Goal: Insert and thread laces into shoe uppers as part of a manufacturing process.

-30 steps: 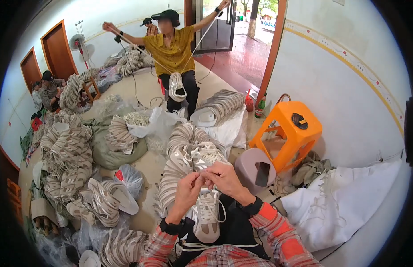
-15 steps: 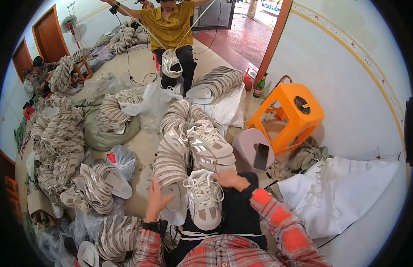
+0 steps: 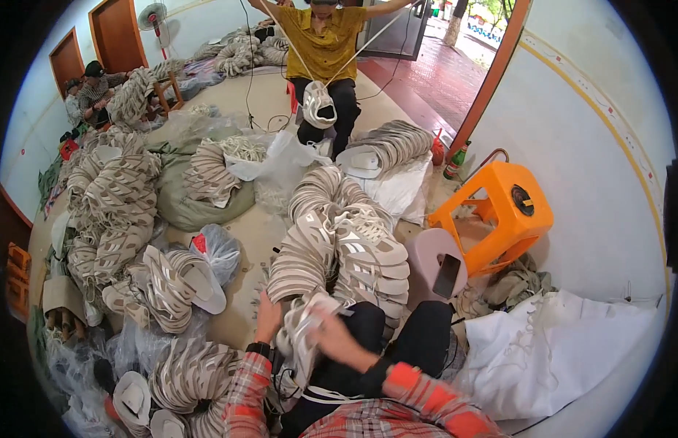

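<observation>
A beige-and-white shoe upper (image 3: 299, 343) with laces lies tilted over my lap, blurred by motion. My left hand (image 3: 267, 320) is upright at its left edge, against the near end of a row of stacked uppers (image 3: 299, 274); the upper hides the thumb. Across the upper's right side reaches my right hand (image 3: 333, 337), its fingers smeared, so its grip is unclear. Just beyond my knees, a second row of uppers (image 3: 372, 252) has a laced one on top.
To the right are a pinkish stool with a phone (image 3: 447, 276), an orange stool (image 3: 492, 212) and white cloth (image 3: 550, 350). Piles of uppers (image 3: 116, 190) and plastic bags (image 3: 218, 252) cover the left. Ahead, a co-worker (image 3: 324, 51) pulls long laces on an upper (image 3: 319, 106).
My view has shifted left. The upper on my lap has tilted and moved left. My right hand has swung left across it, and my left hand has come against its edge.
</observation>
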The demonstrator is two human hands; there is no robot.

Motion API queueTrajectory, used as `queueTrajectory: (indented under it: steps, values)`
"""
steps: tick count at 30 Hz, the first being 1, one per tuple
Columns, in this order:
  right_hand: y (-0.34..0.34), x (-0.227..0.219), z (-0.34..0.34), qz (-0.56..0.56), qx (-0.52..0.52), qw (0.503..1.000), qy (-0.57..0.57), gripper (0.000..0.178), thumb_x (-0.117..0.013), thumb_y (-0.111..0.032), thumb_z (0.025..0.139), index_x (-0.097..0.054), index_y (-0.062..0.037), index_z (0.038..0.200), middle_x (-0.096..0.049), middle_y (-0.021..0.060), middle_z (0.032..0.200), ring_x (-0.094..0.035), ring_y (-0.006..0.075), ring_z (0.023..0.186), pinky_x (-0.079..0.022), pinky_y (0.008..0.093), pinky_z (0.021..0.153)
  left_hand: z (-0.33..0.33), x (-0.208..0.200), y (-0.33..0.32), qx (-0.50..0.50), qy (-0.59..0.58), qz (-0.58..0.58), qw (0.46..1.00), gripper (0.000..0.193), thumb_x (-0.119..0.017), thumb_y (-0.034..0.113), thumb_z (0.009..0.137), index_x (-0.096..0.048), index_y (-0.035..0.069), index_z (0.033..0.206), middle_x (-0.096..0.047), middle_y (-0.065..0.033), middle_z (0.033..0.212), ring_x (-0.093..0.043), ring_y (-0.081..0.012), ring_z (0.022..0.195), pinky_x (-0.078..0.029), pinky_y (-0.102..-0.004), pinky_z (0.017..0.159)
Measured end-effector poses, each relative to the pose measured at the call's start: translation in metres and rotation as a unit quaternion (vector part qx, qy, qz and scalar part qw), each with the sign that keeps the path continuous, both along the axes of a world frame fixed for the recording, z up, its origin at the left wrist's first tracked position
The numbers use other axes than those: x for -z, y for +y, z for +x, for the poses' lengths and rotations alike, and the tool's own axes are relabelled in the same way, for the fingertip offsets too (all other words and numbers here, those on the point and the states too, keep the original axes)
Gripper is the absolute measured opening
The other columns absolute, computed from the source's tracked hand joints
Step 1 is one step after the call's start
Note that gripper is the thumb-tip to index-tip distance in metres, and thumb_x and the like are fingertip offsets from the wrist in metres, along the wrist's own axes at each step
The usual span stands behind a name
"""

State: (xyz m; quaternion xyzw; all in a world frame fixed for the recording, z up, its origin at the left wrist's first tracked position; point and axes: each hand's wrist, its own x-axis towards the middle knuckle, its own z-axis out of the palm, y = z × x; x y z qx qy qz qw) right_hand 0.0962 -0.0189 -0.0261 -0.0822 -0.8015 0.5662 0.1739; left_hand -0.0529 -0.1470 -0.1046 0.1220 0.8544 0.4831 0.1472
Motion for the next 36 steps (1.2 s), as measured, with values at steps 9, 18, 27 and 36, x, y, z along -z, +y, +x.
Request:
queueTrajectory:
  steps: [9,18,27,36]
  values:
    - [-0.072,0.009,-0.012,-0.075,-0.078,0.989,-0.097,0.015,-0.048,-0.007,0.084,-0.055,-0.0031,0.097,-0.060,0.0154,0.074,-0.060,0.0298,0.070,-0.046,0.0373,0.063,-0.036,-0.009,0.012,0.052,-0.053,-0.137,0.988,0.051,-0.052,0.023,0.077,-0.037,-0.008,0.116,-0.050,-0.0341,0.112,-0.047,-0.0488,0.106,-0.039,-0.0458,0.089]
    - [-0.021,0.044,-0.077,0.082,-0.319,0.933,-0.147,0.033,-0.055,-0.021,0.082,-0.056,-0.0029,0.110,-0.062,0.0206,0.094,-0.060,0.0309,0.089,-0.046,0.0395,0.073,-0.021,-0.014,-0.018,0.167,-0.326,0.123,0.922,0.092,-0.068,0.033,0.072,-0.015,-0.003,0.138,-0.039,-0.0201,0.132,-0.040,-0.0315,0.122,-0.033,-0.0369,0.100]
    - [0.219,-0.027,-0.046,0.354,0.086,0.903,-0.229,0.073,-0.066,-0.033,0.072,-0.036,0.0050,0.127,-0.042,0.0273,0.125,-0.038,0.0431,0.119,-0.030,0.0469,0.100,-0.038,-0.015,-0.005,0.315,-0.066,-0.343,0.882,0.084,-0.066,0.021,0.070,-0.017,-0.002,0.134,-0.048,-0.0251,0.120,-0.050,-0.0371,0.111,-0.037,-0.0381,0.097]
    - [0.270,0.039,-0.046,0.062,-0.002,0.954,-0.292,0.107,-0.081,-0.037,0.056,-0.024,0.0068,0.135,-0.046,0.0279,0.125,-0.044,0.0345,0.119,-0.034,0.0329,0.100,-0.091,-0.018,-0.020,0.445,-0.079,-0.456,0.767,0.099,-0.077,0.047,0.059,-0.031,-0.005,0.130,-0.052,-0.0272,0.116,-0.053,-0.0362,0.107,-0.041,-0.0399,0.091]
